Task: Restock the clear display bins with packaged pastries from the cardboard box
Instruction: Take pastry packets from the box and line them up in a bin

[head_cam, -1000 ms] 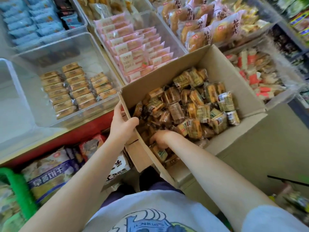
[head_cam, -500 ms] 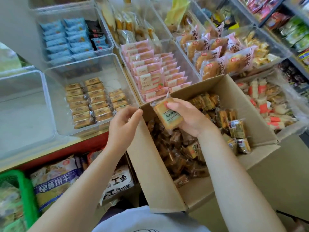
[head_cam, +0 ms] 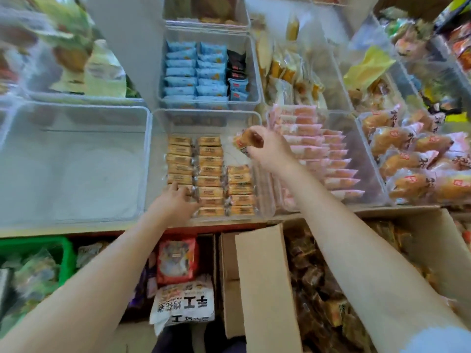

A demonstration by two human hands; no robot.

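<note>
A clear display bin [head_cam: 156, 159] in the middle holds three rows of golden wrapped pastries [head_cam: 210, 174]. My right hand [head_cam: 269, 149] pinches one wrapped pastry [head_cam: 243, 139] over the bare back right part of that bin. At the front of the left row, my left hand [head_cam: 174, 201] rests with curled fingers on the nearest packets. The cardboard box [head_cam: 262, 276] with several brown wrapped pastries [head_cam: 313, 273] stands below the shelf, under my right forearm.
An empty clear bin [head_cam: 74, 161] sits to the left. Bins of blue packets [head_cam: 196, 72], pink packets [head_cam: 313, 151] and bread rolls [head_cam: 413, 161] surround the middle one. Below the shelf edge lie snack bags [head_cam: 178, 261] and a green basket [head_cam: 63, 253].
My right hand has carried the pastry from above the box to over the bin. My left hand has left the box flap and reached into the bin's front left row.
</note>
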